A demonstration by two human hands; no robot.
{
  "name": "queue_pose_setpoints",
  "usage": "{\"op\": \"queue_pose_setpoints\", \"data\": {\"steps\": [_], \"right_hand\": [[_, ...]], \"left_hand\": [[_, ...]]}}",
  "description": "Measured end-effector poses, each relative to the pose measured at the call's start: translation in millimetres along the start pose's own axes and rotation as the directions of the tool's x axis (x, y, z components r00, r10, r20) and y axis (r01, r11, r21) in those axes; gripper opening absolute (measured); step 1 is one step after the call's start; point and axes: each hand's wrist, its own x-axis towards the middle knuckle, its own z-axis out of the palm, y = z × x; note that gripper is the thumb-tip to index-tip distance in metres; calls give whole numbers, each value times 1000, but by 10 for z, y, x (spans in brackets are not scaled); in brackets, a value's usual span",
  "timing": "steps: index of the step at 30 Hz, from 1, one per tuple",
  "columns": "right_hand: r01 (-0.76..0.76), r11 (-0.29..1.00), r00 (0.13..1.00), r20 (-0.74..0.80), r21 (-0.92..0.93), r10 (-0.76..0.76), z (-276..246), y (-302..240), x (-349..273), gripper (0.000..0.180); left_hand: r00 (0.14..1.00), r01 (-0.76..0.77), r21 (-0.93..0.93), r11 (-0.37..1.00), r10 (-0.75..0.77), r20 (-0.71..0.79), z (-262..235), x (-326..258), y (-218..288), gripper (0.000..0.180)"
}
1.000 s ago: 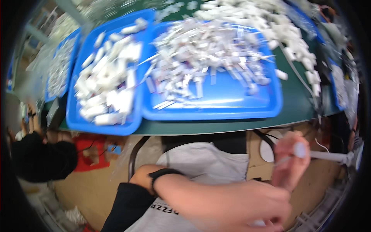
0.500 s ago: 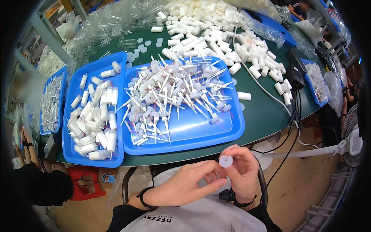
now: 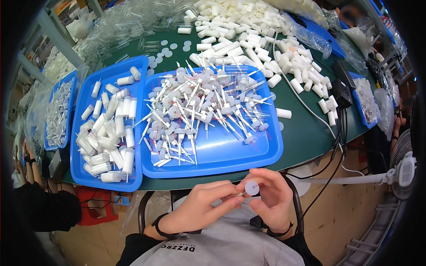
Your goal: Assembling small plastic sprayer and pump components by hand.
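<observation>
A small translucent white disc with a thin reddish wire (image 3: 252, 188) is held up between my hands, just off the table's front edge. My left hand (image 3: 202, 207) is closed, thumb and fingers pinching the piece from behind its left side. My right hand (image 3: 273, 197) curves around the right side, thumb apart from the fingers, fingertips close behind the disc. Whether those fingertips touch it is hidden. Beyond my hands lies a blue tray (image 3: 213, 162) heaped with similar discs on thin white stems (image 3: 191, 104).
To the left, another blue tray (image 3: 80, 170) holds white cylinders with clear ends (image 3: 108, 142). White foam-like cylinders (image 3: 239, 26) pile up at the back, beside clear tubes (image 3: 128, 26) and loose discs (image 3: 166, 52). A cable (image 3: 306, 106) crosses the right side; a fan (image 3: 404, 170) stands there.
The disc has moved slightly left and turned. My right thumb has come away from it and the right hand has loosened, while my left fingers have closed on the piece.
</observation>
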Motion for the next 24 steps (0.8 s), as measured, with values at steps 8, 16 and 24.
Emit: {"op": "queue_pose_setpoints", "data": {"steps": [8,16,24], "right_hand": [[91,945,986,-102,-313,-129,-111,-12,81,23],[-35,630,820,-382,-776,-425,-627,-231,703,25],[-84,402,959,-183,-912,-216,-955,-612,972,24]], "left_hand": [[997,75,29,997,-76,23,-85,-20,48,19],[989,115,16,993,-113,-96,-54,13,-24,17],[993,14,296,955,22,-119,-50,-5,-118,13]]}}
